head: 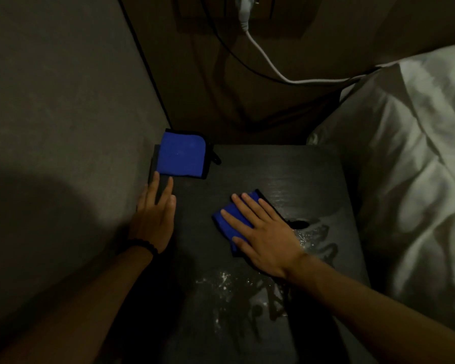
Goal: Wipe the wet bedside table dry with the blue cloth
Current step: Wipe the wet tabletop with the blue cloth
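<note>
While water streaks and droplets [250, 298] glisten on the bottom centre of the dark bedside table [307, 169], the right hand [263, 232] lies flat just above them in the middle of the frame, fingers straight and slightly spread, pressing a folded blue cloth [229, 219] onto the tabletop. Only the cloth's left part and upper corner show past the fingers; more wet smears shine just right of the wrist. Left of centre, the left hand [155, 214] rests open at the table's left edge beside the grey wall [63, 101], fingers straight, holding nothing, with a black beaded bracelet [145, 246] on its wrist. Just above its fingertips, a second blue cloth [180, 156] with black trim lies folded on the table's upper left corner. White bedding [415, 166] fills the right side, and a white cable [268, 59] and a black cable [226, 48] hang across the top.
</note>
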Motion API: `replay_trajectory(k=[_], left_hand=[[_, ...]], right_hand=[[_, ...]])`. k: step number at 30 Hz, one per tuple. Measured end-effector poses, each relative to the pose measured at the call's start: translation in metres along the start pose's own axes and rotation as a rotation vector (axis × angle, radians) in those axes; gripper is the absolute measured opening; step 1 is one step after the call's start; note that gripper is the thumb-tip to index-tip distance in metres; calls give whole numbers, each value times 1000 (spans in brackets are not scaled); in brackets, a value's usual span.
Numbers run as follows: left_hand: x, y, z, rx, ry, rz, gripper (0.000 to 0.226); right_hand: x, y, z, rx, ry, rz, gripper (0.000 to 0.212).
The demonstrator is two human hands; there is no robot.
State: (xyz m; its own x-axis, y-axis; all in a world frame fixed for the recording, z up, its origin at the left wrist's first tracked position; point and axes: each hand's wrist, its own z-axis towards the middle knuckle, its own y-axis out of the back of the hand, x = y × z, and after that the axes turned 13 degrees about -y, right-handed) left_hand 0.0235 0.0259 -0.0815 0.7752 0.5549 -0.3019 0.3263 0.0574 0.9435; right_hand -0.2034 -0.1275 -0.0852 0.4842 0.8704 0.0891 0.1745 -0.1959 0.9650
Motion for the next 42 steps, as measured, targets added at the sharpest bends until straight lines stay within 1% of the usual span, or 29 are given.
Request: replay_trajectory(k=[4,6,8,11,13,16,21,25,33,35,39,41,42], left_hand=[[-4,3,-4,-5,-29,-5,57],[-6,5,-4,-36,-2,-42,58],[-5,2,-3,-26,-3,-17,56],[3,-3,-1,-1,-60,2,58],[6,-3,-3,-72,-89,-61,61],[9,-5,-6,-89,-135,-34,60],[11,-8,-5,-86,-146,-35,62],[5,-8,-5,-124,-27,-58,66],[2,-8,-5,-128,3,-68,70],[2,-7,-5,-114,1,-55,72],[-1,-7,-4,-92,12,-20,73],[-2,-6,-3,-96,24,-50,72],[-2,-6,-3,-103,20,-53,71]], right_hand=[[-27,4,-8,25,-79,-11,63],[-41,8,-13,28,-126,-21,66],[-55,12,-20,32,-168,-26,67],[-74,15,-29,29,-230,-32,66],[-85,16,-34,34,-272,-40,65],[-95,15,-41,31,-332,-18,68],[-101,10,-47,36,-436,25,70],[-95,2,-51,-8,-553,81,68],[-76,-7,-62,-63,-788,157,71],[-67,-7,-65,-44,-855,163,73],[-47,3,-78,77,-945,119,88],[-47,12,-83,171,-946,54,94],[-51,18,-84,215,-916,11,95]])
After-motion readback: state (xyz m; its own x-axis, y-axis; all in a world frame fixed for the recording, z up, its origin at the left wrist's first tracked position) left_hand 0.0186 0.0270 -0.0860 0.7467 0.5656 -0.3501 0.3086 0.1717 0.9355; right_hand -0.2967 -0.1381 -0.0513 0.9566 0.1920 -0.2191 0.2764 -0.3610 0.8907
